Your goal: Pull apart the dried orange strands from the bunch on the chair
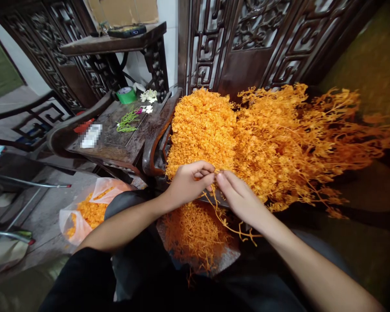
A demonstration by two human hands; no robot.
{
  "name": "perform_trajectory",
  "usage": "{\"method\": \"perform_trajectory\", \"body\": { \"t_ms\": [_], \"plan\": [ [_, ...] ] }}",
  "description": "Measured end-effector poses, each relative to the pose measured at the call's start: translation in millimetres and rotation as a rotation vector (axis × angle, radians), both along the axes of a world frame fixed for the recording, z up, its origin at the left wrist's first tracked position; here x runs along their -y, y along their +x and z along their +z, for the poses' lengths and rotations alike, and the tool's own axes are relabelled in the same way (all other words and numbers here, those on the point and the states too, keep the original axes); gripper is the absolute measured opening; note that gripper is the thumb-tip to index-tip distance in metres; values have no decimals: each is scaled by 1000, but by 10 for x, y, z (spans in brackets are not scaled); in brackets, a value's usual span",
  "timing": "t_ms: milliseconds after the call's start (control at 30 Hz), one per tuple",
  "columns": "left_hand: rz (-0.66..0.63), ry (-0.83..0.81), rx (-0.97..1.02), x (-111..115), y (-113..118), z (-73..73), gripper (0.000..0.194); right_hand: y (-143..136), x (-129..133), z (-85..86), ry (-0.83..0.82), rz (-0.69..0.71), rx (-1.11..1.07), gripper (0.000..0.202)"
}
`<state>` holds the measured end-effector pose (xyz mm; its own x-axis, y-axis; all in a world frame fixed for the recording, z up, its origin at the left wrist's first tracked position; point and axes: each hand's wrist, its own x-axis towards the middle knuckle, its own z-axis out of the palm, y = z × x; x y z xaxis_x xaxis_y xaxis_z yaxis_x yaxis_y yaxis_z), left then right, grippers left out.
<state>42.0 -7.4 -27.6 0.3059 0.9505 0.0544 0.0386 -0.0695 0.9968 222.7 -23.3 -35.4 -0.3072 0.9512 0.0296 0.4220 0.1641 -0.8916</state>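
My left hand (191, 182) and my right hand (242, 197) meet in the middle of the view, their fingertips pinched close together. Between them is a thin orange flower stem (225, 223), its bare, branching end hanging below the hands. Just beyond lies a dense mass of small orange flowers (201, 130), its near edge partly behind my left hand. To the right, a bushy bundle of long orange flower stems (279, 143) spreads sideways. Beneath my wrists sits a heap of orange stem pieces (195, 236). The exact contact at the fingertips is too small to make out.
On the floor at left stands a translucent bag (99, 190) with orange bits inside. A dark wooden chair seat (117, 151) holds green tape (126, 95), green sprigs (128, 120) and white flowers (148, 96). A small table (117, 42) and carved wooden panels (247, 69) stand behind.
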Motion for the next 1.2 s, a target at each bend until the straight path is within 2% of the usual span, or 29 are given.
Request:
{"method": "perform_trajectory", "body": {
  "t_ms": [100,200,300,400,500,567,633,700,767,867,933,1000,1067,1200],
  "plan": [
    [28,50,-73,6,-16,13,10,-23,22,40,60,-45,65,47],
    [72,195,-196,31,-32,49,9,-1,25,57,56,-48,76,44],
    [92,336,-323,71,-23,85,12,-5,21,43,41,-77,38,48],
    [92,402,-408,92,-9,109,14,-41,9,15,43,-89,-40,48],
    [34,477,-543,40,-49,117,15,-16,-14,8,33,-67,-67,45],
    [60,529,-671,-47,-133,123,16,83,-38,23,14,-98,-47,43],
    [168,478,-703,-153,-254,142,16,235,-69,49,-24,-185,-88,39],
    [239,279,-556,-239,-366,172,13,383,-97,76,-88,-264,-244,36],
    [138,30,-319,-269,-417,200,13,460,-108,94,-180,-231,-426,33],
    [-103,-216,-73,-212,-360,214,20,408,-98,102,-286,-42,-626,25],
    [-177,-278,1,-157,-291,207,22,325,-100,98,-304,24,-728,21],
    [-196,-304,51,-131,-241,191,23,264,-126,89,-322,20,-813,31],
    [-186,-304,84,-144,-225,168,24,242,-172,73,-335,-52,-860,42],
    [-134,-302,87,-220,-251,121,23,226,-266,4,-342,-205,-836,40]
  ]
}}
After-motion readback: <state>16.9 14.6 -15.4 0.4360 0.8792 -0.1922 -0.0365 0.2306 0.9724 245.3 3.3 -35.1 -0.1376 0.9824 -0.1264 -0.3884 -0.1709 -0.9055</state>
